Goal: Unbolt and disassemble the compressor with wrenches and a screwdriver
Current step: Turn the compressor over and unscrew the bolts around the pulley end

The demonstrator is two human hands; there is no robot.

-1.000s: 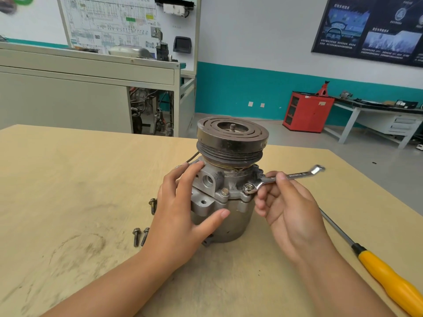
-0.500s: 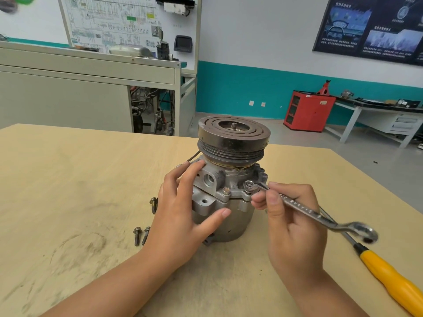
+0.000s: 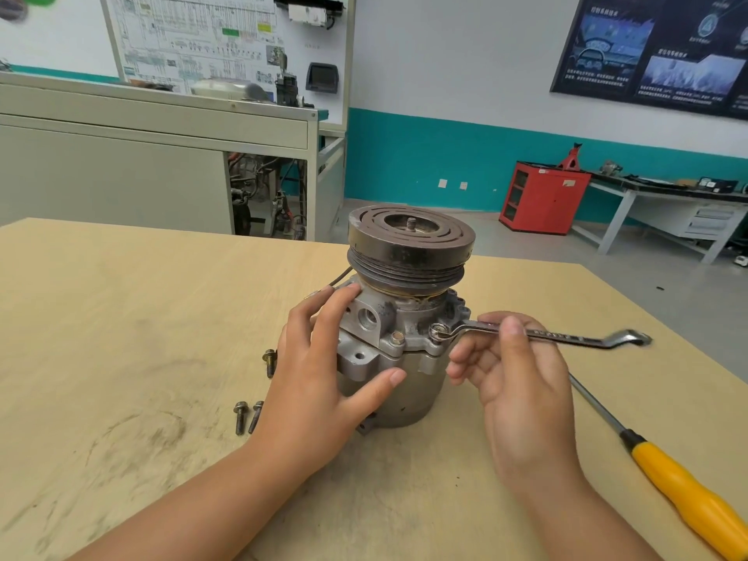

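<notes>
The compressor [image 3: 404,317] stands upright on the wooden table [image 3: 121,338], its dark grooved pulley on top. My left hand [image 3: 324,374] grips the grey housing from the left, fingers up by the port block and thumb across the front. My right hand [image 3: 514,382] pinches the shaft of a silver ring wrench [image 3: 542,336], whose ring end sits over a flange bolt on the housing's right side. The wrench shaft points right, nearly level. Another bolt [image 3: 398,338] stands in the flange front.
Three loose bolts lie left of the compressor: one [image 3: 269,362] near my left fingers and a pair [image 3: 247,415] closer to me. A yellow-handled screwdriver [image 3: 668,475] lies at the right, tip toward the compressor. The table's right edge runs diagonally behind it.
The wrench handle swung toward me from one second ago to half a second ago, then back away to point right now. My left hand kept its grip on the housing.
</notes>
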